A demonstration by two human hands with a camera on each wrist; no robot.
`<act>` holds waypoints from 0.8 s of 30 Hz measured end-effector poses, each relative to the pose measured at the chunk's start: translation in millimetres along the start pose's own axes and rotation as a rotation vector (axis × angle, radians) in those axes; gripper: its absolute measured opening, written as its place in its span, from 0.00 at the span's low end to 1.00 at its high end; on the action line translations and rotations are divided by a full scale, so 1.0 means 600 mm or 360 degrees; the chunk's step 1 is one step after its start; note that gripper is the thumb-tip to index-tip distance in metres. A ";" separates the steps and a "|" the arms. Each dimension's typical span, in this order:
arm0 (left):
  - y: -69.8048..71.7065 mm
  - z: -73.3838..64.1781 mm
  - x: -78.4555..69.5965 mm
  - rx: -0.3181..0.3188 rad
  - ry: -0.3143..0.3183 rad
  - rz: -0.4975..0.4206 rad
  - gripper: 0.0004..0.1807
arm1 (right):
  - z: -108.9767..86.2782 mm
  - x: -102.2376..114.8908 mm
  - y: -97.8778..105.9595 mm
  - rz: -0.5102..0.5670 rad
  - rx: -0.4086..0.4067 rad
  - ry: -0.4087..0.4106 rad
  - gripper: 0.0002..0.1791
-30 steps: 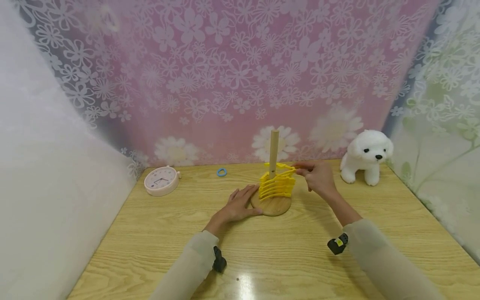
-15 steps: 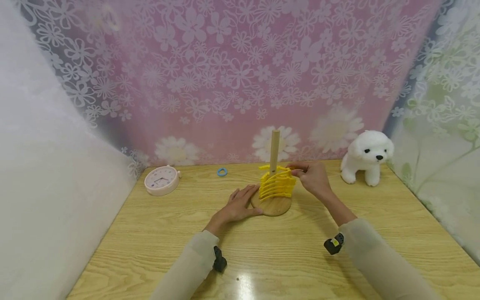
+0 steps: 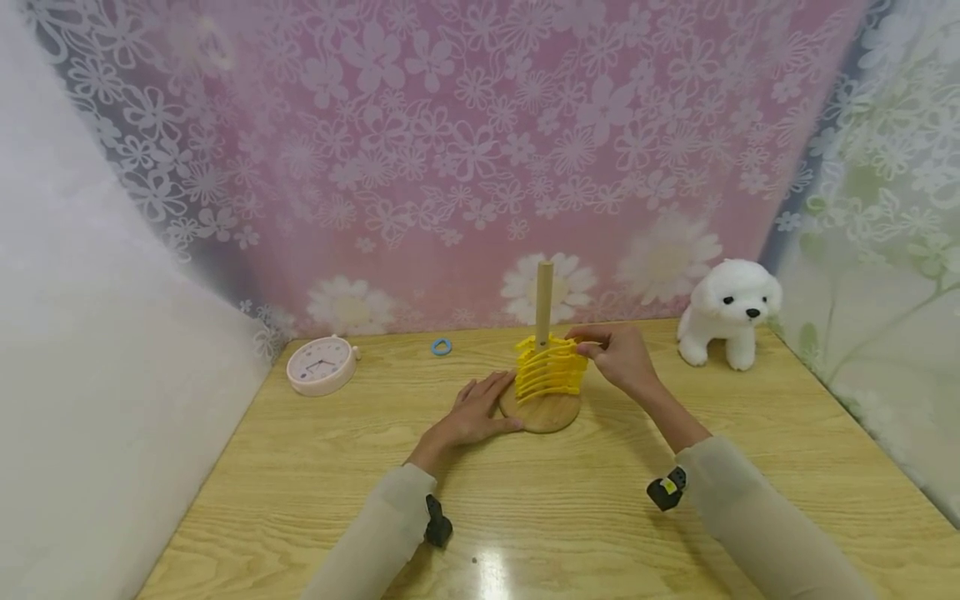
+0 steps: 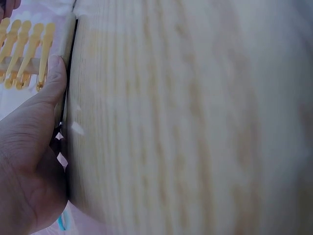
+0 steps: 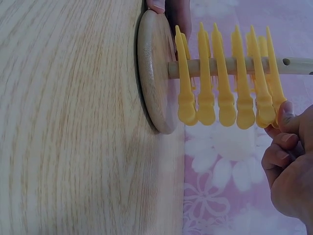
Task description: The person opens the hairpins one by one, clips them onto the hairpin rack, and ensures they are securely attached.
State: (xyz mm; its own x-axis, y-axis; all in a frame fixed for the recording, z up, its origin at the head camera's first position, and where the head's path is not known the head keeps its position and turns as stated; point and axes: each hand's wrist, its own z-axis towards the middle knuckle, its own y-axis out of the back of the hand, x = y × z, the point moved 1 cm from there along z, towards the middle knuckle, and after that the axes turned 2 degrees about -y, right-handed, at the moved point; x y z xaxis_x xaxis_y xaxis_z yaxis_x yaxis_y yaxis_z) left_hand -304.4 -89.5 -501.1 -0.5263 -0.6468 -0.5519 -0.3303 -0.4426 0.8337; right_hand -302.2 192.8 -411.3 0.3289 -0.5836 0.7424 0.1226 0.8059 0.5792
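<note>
A wooden post [image 3: 544, 300] rises from a round wooden base [image 3: 551, 414]. Around the post is a stack of slender yellow plastic pieces [image 3: 549, 379], each with a rounded end and a narrow tip. At the stack's right side my right hand [image 3: 622, 358] pinches the rounded end of the topmost yellow piece [image 5: 274, 68] between thumb and fingers; the right wrist view shows this closely. My left hand [image 3: 474, 417] rests on the base's left rim with fingers spread, its thumb along the near edge. In the left wrist view the left hand [image 4: 29, 142] lies beside the base.
A pink round clock [image 3: 321, 367] lies at the back left of the wooden table [image 3: 360, 517]. Near the back edge is a small blue ring [image 3: 441, 353]. A white plush dog [image 3: 727, 312] sits at the back right, before a floral curtain [image 3: 450, 167].
My right hand has moved left and slightly down with the top yellow piece. That piece was tilted above the stack and now lies nearly level on it. My left hand stays on the base.
</note>
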 end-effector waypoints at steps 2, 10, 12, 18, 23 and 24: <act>-0.002 -0.001 0.001 -0.0009 -0.0010 -0.0015 0.50 | 0.000 0.000 0.000 -0.0007 0.0013 -0.0008 0.10; -0.009 0.007 0.014 -0.0009 0.0017 0.0002 0.51 | -0.002 0.003 0.004 -0.0016 0.0076 -0.0005 0.11; -0.010 0.008 0.016 -0.0007 0.0026 -0.0006 0.50 | -0.002 0.002 0.006 -0.0024 0.0100 -0.0002 0.11; -0.012 0.009 0.020 -0.0014 0.0017 -0.0035 0.51 | -0.003 -0.003 0.012 0.0039 0.0221 -0.0001 0.13; -0.011 0.011 0.020 -0.0013 0.0006 -0.0032 0.51 | -0.005 -0.008 0.018 0.0190 0.0334 0.0005 0.15; -0.011 0.010 0.020 -0.0009 0.0008 -0.0032 0.51 | -0.006 -0.008 0.019 0.0208 0.0348 0.0010 0.15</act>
State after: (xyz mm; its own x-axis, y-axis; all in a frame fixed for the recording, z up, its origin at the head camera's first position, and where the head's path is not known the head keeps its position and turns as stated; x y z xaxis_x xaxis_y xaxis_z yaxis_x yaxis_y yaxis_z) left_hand -313.3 -90.6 -512.9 -0.5155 -0.6408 -0.5689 -0.3363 -0.4593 0.8222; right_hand -298.9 205.2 -409.4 0.3348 -0.4746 0.8141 -0.1265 0.8335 0.5379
